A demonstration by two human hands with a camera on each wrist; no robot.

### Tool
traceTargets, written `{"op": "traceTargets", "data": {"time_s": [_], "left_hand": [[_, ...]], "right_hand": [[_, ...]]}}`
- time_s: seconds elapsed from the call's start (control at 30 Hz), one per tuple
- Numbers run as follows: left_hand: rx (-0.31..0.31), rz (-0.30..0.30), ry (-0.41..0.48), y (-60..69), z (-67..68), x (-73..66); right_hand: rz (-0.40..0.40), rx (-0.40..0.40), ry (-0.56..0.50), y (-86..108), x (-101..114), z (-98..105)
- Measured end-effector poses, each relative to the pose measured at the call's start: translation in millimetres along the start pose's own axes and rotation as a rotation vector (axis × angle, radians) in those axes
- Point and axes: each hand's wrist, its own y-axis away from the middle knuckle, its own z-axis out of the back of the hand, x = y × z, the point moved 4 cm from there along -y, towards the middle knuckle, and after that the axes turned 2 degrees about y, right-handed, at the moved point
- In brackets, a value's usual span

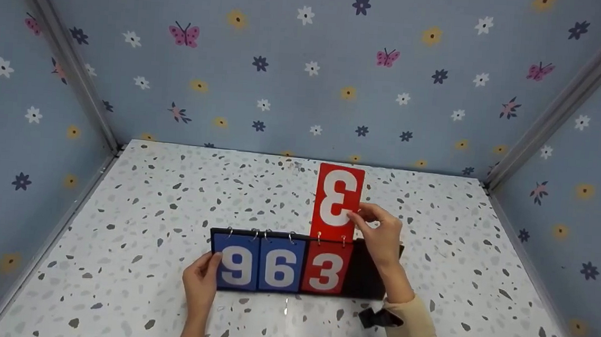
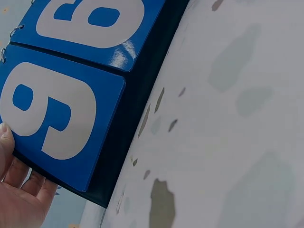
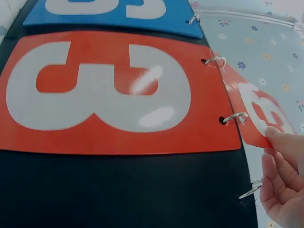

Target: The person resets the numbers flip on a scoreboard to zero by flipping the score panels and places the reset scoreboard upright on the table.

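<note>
A black flip scoreboard [image 1: 364, 278] stands on the speckled table, with number cards hung on metal rings. From left to right it shows a blue 9 card [image 1: 238, 265], a blue 6 card [image 1: 281, 268] and a red 3 card [image 1: 325, 272]; black backing shows at the far right. My left hand [image 1: 200, 278] grips the board's left edge, thumb in front and fingers behind in the left wrist view. Above the board my right hand [image 1: 383, 237] pinches the right edge of a raised red card [image 1: 318, 212], its 3 upside down.
White speckled tabletop [image 1: 160, 206] surrounds the board. Blue walls [image 1: 314, 42] with flowers and butterflies enclose the back and both sides, with grey metal posts [image 1: 75, 63] at the corners. A black strap [image 1: 380, 318] hangs at the right sleeve [image 1: 416, 330].
</note>
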Motion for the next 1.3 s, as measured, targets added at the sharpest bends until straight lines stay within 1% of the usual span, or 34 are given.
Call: {"op": "traceTargets", "data": {"time_s": [0.13,0.37,0.47,0.63,0.77,0.97,1.07,1.13,1.17,1.23,1.3], "left_hand": [[-0.001,0.001,-0.003,0.2,-0.5,-0.5],[0.008,0.039,-0.01,1.6,-1.6,0.2],[0.007,0.046,-0.013,2.0,-1.4,0.6],[0.007,0.039,-0.009,1.9,-1.4,0.5],[0.005,0.037,-0.004,1.4,-1.5,0.3],[0.002,0.026,0.002,0.3,-1.4,-0.4],[0.001,0.038,0.004,0.2,-1.6,-0.1],[-0.001,0.045,0.01,0.1,-1.5,0.7],[-0.001,0.036,0.019,-0.4,-1.2,4.8],[0.001,0.026,0.025,0.0,-0.8,4.2],[0.007,0.01,0.031,0.3,-0.6,3.5]], "right_hand": [[-0.035,0.037,0.033,-2.1,-6.4,-3.9],[-0.123,0.108,0.114,-2.2,-14.8,-8.1],[-0.123,0.11,0.116,-0.5,-15.7,-6.8],[-0.035,0.051,0.105,2.1,-10.5,0.6],[0.01,-0.018,0.096,10.8,-4.7,8.6],[0.022,-0.132,0.023,36.4,8.9,18.5],[0.029,-0.175,0.0,46.9,22.5,21.7],[0.014,-0.18,-0.005,51.7,33.4,23.2],[0.009,-0.179,-0.011,53.7,38.7,23.5],[-0.009,-0.174,-0.019,58.7,45.4,22.7],[-0.049,-0.161,-0.03,67.6,38.5,18.8]]}}
